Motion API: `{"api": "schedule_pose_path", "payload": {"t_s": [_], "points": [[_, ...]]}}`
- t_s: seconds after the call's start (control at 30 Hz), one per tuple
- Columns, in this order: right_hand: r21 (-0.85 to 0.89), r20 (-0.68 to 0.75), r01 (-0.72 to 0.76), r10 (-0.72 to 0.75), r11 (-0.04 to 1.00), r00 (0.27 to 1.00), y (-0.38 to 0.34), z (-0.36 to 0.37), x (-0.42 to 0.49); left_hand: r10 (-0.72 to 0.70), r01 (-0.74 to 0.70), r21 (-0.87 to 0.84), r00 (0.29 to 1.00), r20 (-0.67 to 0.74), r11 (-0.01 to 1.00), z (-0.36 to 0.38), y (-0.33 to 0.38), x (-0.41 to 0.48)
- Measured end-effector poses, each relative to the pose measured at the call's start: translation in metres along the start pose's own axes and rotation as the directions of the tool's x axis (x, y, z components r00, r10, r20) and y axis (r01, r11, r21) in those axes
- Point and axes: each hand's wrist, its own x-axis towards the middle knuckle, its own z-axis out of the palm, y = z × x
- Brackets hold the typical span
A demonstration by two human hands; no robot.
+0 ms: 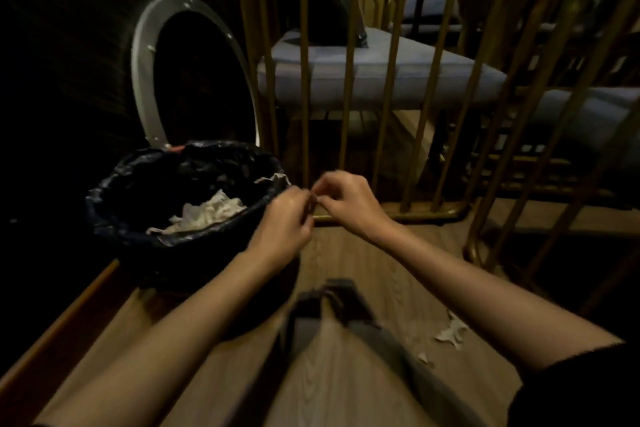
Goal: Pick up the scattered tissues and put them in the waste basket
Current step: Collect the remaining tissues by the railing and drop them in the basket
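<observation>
Meeting fingertip to fingertip just right of the waste basket (180, 208), the left hand (284, 222) and right hand (349, 201) are curled; whether they pinch anything cannot be told. White tissues (211, 213) lie inside the basket. Torn tissue scraps (452, 333) rest on the wood floor (346, 385), near right.

We find the waste basket (180, 215) at left on the floor (346, 274), with tissues (207, 213) inside it and its lid (145, 66) upright behind. The bed rail (349, 80) stands right of the basket, the mattress (374, 76) behind the rail. Tissue scraps (450, 333) lie on the floor at lower right.
</observation>
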Motion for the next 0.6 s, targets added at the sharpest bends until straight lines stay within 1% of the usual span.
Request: {"api": "schedule_pose_path", "payload": {"t_s": [0.07, 0.13, 0.17, 0.2, 0.23, 0.33, 0.4, 0.47, 0.5, 0.53, 0.6], "points": [[-0.076, 0.070, -0.205, 0.211, 0.976, 0.975, 0.053, 0.004, -0.036, -0.003, 0.009, -0.026, 0.979, 0.204, 1.000, 0.053, 0.008, -0.022], [-0.150, 0.135, -0.395, 0.414, 0.906, 0.900, 0.104, 0.008, -0.074, -0.097, 0.096, 0.025, 0.896, 0.433, 0.995, 0.106, 0.009, -0.047], [-0.182, 0.162, -0.465, 0.492, 0.867, 0.855, 0.126, 0.009, -0.093, -0.136, 0.136, 0.037, 0.849, 0.510, 0.990, 0.130, 0.008, -0.060], [-0.230, 0.182, -0.519, 0.560, 0.823, 0.808, 0.145, 0.008, -0.111, -0.153, 0.162, 0.032, 0.819, 0.553, 0.986, 0.150, 0.008, -0.072], [-0.274, 0.193, -0.555, 0.610, 0.785, 0.768, 0.161, 0.007, -0.128, -0.156, 0.176, 0.021, 0.804, 0.574, 0.984, 0.166, 0.009, -0.083], [-0.397, 0.218, -0.627, 0.732, 0.671, 0.646, 0.196, 0.002, -0.171, -0.139, 0.199, -0.037, 0.796, 0.590, 0.979, 0.202, 0.015, -0.107], [-0.437, 0.231, -0.638, 0.765, 0.634, 0.602, 0.211, 0.003, -0.191, -0.146, 0.212, -0.049, 0.804, 0.577, 0.976, 0.216, 0.019, -0.113], [-0.393, 0.273, -0.647, 0.755, 0.653, 0.596, 0.218, 0.008, -0.209, -0.161, 0.212, -0.033, 0.826, 0.541, 0.977, 0.228, 0.020, -0.114], [-0.368, 0.291, -0.635, 0.732, 0.680, 0.616, 0.214, 0.010, -0.217, -0.159, 0.205, -0.031, 0.838, 0.522, 0.978, 0.232, 0.020, -0.113], [-0.344, 0.300, -0.621, 0.709, 0.704, 0.638, 0.211, 0.014, -0.225, -0.153, 0.196, -0.032, 0.851, 0.502, 0.980, 0.236, 0.020, -0.112], [-0.306, 0.276, -0.555, 0.630, 0.774, 0.726, 0.203, 0.023, -0.241, -0.145, 0.185, -0.044, 0.877, 0.459, 0.982, 0.241, 0.021, -0.112]]}}
